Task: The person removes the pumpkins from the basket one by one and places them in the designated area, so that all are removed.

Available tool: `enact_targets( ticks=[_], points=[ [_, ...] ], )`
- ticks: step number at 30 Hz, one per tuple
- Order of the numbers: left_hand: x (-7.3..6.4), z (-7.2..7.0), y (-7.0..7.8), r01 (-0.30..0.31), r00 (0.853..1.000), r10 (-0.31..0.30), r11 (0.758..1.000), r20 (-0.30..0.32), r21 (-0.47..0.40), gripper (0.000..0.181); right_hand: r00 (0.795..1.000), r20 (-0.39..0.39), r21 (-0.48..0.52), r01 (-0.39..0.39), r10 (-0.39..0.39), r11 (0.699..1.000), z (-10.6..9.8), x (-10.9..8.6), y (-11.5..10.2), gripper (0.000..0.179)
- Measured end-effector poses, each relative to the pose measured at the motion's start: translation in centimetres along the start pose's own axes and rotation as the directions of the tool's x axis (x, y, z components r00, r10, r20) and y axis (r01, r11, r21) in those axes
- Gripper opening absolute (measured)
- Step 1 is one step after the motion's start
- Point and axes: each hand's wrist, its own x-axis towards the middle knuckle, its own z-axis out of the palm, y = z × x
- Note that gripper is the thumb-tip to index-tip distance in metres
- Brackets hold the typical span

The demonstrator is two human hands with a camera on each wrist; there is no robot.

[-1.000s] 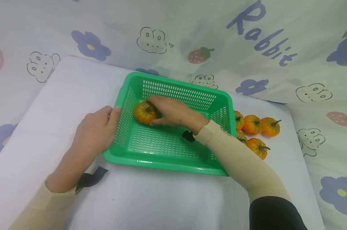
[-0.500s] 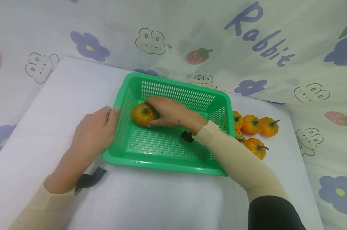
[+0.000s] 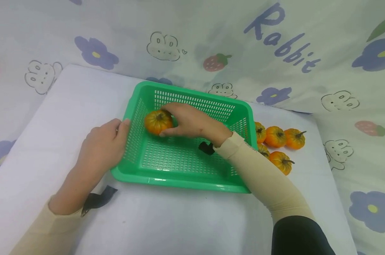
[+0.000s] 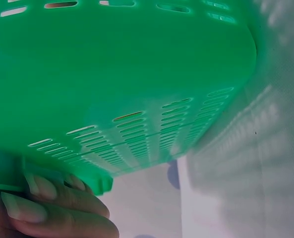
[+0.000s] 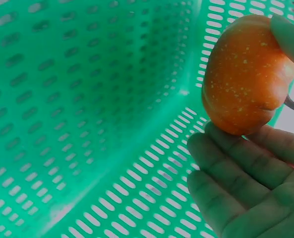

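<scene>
Pumpkin (image 3: 157,122), small and orange, sits inside the green basket (image 3: 179,177) near its left wall, pinched between the curled fingers (image 5: 236,168) and thumb of the right hand (image 3: 189,122). Left hand (image 3: 101,148) grips the basket's left rim, thumb over the edge. Four more pumpkins (image 3: 277,141) lie on the white table (image 3: 179,219) just right of the basket.

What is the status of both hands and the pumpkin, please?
Left hand grips green perforated plastic basket at its left rim. Right hand holds small orange pumpkin inside basket, far-left corner. Nothing blocking.
</scene>
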Motion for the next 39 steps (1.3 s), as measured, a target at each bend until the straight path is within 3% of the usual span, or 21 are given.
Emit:
enact_targets(
  ticks=[12, 19, 25, 32, 39],
  points=[
    [-0.1, 0.0, 0.2, -0.013, 1.000, 0.013, 1.000, -0.001, 0.019, 0.060, 0.996, -0.083, -0.037, -0.043, 0.040, 0.998, -2.6, -2.8, -1.0, 0.079],
    [-0.1, -0.1, 0.3, -0.019, 1.000, 0.020, 0.999, -0.010, 0.029, 0.060, 0.991, -0.107, -0.060, -0.092, 0.085, 0.994, -4.6, -6.2, -1.1, 0.082],
    [-0.2, -0.1, 0.1, -0.016, 1.000, 0.017, 0.999, -0.013, 0.037, 0.060, 0.978, -0.173, -0.043, -0.127, 0.118, 0.991, -5.9, -10.3, -0.8, 0.084],
    [-0.2, -0.2, 0.2, -0.015, 1.000, 0.015, 0.999, -0.001, 0.039, 0.062, 0.937, -0.292, 0.009, -0.197, 0.191, 0.980, -5.9, -17.0, 0.4, 0.085],
    [-0.3, -0.4, 0.3, -0.012, 1.000, 0.011, 0.999, 0.027, 0.035, 0.064, 0.855, -0.406, 0.082, -0.317, 0.322, 0.945, -5.0, -23.9, 1.7, 0.081]
  ],
)
